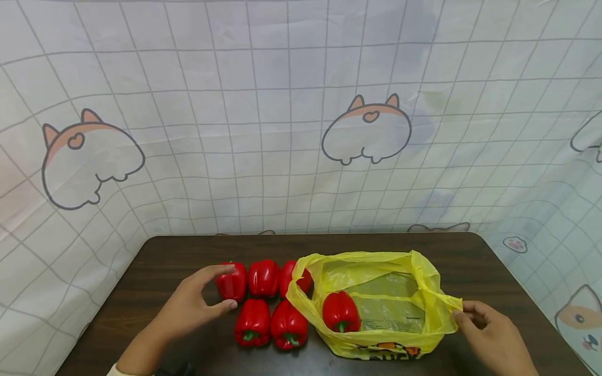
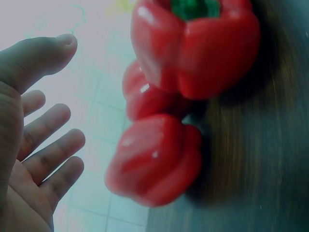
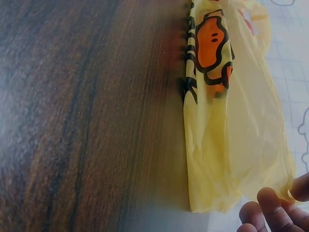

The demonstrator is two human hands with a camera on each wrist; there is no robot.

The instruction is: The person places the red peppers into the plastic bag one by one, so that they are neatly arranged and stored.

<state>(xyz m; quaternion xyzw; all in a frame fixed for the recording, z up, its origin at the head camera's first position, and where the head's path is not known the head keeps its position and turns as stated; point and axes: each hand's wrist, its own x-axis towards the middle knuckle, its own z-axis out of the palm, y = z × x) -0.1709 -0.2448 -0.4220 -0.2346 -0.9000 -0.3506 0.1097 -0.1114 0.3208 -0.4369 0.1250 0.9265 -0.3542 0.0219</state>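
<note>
My left hand [image 1: 190, 303] has its fingers and thumb spread, with the fingertips over the back-left red bell pepper [image 1: 232, 284]. In the left wrist view a gap shows between the open fingers and the nearest bell pepper [image 2: 154, 162]. At the right end of a yellow plastic bag [image 1: 385, 342], my right hand [image 1: 496, 331] pinches the rim between thumb and fingers. The bag's mouth is held wide, and one bell pepper [image 1: 341, 312] lies inside at its left end. The right wrist view shows the bag's printed side [image 3: 211, 46].
Several red bell peppers stand left of the bag, in a back row of three and a front pair [image 1: 253, 322]. The back row's right pepper [image 1: 290, 277] is partly hidden by the bag. Beneath is a dark wooden table [image 1: 178, 250], with a patterned cloth [image 1: 273, 183] behind it.
</note>
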